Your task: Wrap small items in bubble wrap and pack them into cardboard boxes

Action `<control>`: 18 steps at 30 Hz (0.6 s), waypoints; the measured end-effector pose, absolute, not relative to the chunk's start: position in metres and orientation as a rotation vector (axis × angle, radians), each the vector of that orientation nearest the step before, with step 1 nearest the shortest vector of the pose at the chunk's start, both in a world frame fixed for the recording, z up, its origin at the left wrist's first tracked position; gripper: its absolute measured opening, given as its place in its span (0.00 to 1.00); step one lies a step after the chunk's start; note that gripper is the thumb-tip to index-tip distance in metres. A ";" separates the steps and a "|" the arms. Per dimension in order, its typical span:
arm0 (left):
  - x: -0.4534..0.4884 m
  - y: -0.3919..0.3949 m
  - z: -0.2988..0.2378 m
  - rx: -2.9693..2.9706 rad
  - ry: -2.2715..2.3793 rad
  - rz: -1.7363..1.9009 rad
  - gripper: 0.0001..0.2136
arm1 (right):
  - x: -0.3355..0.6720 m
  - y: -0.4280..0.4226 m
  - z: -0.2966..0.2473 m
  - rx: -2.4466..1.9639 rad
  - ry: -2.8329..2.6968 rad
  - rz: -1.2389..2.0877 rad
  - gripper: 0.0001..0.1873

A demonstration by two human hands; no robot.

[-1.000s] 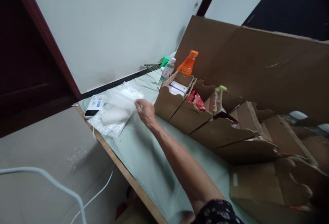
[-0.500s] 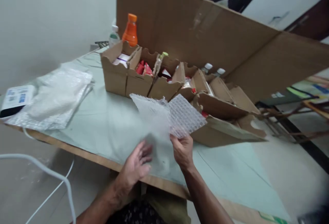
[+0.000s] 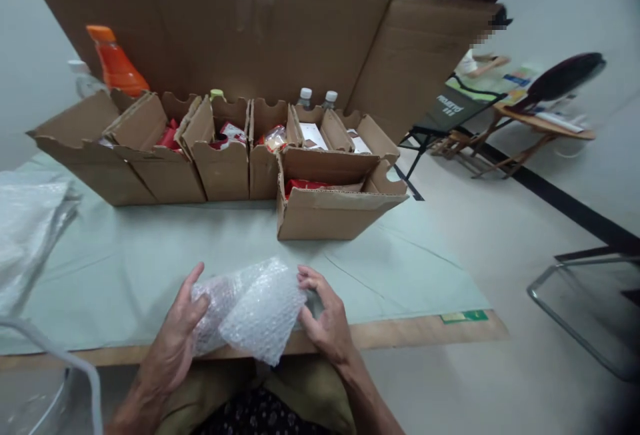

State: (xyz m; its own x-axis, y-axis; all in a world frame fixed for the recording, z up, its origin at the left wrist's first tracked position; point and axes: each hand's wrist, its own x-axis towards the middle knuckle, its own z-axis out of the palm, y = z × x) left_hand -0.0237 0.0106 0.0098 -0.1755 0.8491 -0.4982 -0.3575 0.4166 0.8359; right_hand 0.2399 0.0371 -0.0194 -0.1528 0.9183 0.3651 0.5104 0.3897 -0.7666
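Head view: I see the left hand's point(image 3: 175, 332) fingers holding the bubble wrap point(image 3: 265, 308) at its left side; the right hand point(image 3: 329, 325) curves at its right edge, but its grip I cannot tell. Wrap is over the surface's point(image 3: 410, 282) near edge, before boxes point(image 3: 220, 175).

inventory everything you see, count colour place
table: 1, greenish, foreground
wrap: count unclear, clear, front centre
plastic pile: 1, whitish, left
boxes: 7, brown, on table
packets: count unclear, red, in boxes
panel: 1, brown, behind boxes
bottles: 4, orange or clear, behind boxes
cap: 1, yellowish, behind boxes
tube: 1, white, left
furniture: count unclear, mixed, right
other person: 1, white sleeve, background
left hand: 1, bare, on wrap
right hand: 1, bare, on wrap
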 end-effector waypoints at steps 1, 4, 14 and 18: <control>-0.022 0.013 0.009 0.529 1.407 1.104 0.49 | 0.244 0.036 -0.018 -1.262 -1.803 0.594 0.15; -0.016 0.017 0.008 0.654 1.522 0.982 0.52 | 0.247 0.031 -0.012 -1.301 -1.865 0.452 0.25; -0.010 0.023 0.024 0.894 1.603 1.015 0.40 | 0.227 0.036 0.005 -1.045 -1.664 0.456 0.11; -0.017 0.028 0.025 0.909 1.620 1.079 0.37 | 0.242 0.025 0.010 -1.125 -1.509 0.740 0.11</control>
